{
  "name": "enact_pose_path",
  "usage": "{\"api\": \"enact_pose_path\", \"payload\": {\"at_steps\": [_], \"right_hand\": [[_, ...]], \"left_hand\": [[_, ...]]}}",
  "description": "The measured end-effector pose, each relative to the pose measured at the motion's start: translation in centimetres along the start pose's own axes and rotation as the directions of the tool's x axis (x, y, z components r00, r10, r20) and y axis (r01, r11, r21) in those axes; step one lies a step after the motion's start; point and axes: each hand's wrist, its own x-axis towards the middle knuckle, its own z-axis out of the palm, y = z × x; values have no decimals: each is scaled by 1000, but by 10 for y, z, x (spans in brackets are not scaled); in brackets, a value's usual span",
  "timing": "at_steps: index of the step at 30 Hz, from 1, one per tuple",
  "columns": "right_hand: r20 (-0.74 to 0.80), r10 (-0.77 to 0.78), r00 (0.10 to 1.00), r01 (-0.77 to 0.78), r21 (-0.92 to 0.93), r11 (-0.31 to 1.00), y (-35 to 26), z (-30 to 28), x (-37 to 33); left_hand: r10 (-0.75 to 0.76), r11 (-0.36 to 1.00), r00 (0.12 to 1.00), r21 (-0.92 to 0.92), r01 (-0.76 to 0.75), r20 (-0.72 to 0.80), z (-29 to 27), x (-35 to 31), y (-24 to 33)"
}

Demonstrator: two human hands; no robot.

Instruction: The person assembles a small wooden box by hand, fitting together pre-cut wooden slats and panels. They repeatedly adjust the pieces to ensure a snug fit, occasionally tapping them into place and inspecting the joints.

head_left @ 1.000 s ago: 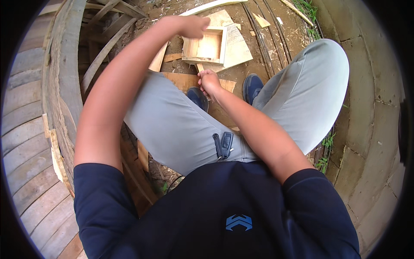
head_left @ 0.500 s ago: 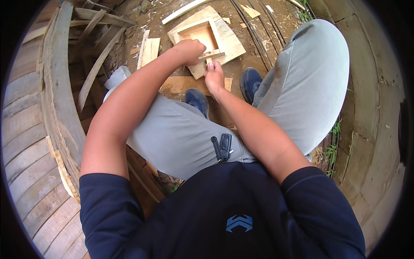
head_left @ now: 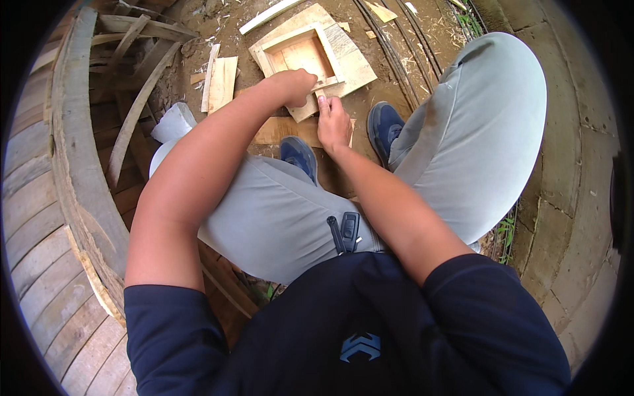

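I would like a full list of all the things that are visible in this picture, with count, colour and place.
Square pale wooden frame box: one, light wood, on the dirt ground ahead of the feet, under both hands.
Flat pale wooden board: one, tan, on the ground beside the left shoe.
Thin pale wooden slats: a few, light wood, left of the frame box.
White strip: one, white, beyond the frame box.
Curved weathered wooden planks: several, grey-brown, far left.
Stone paving slabs: several, grey-brown, far right.
Blue shoes: two, blue, on the ground.
Grey trousers: one pair, light grey.
Black clip item: one, black, at the waist.
Left hand: on the frame box's near edge.
Right hand: fingertips at the same edge.
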Motion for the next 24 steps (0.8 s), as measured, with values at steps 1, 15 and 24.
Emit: {"api": "enact_pose_path", "payload": {"at_steps": [1, 15, 24], "right_hand": [[23, 31, 999, -30, -33, 999, -4, -2, -1], [-63, -331, 941, 298, -302, 905, 4, -3, 2], [-136, -452, 882, 391, -327, 861, 27, 6, 15]], "left_hand": [[7, 1000, 1000, 26, -7, 12, 3, 3, -2], [-91, 987, 984, -141, 70, -151, 23, 12, -10], [-30, 987, 976, -160, -6, -218, 22, 11, -6]]}}
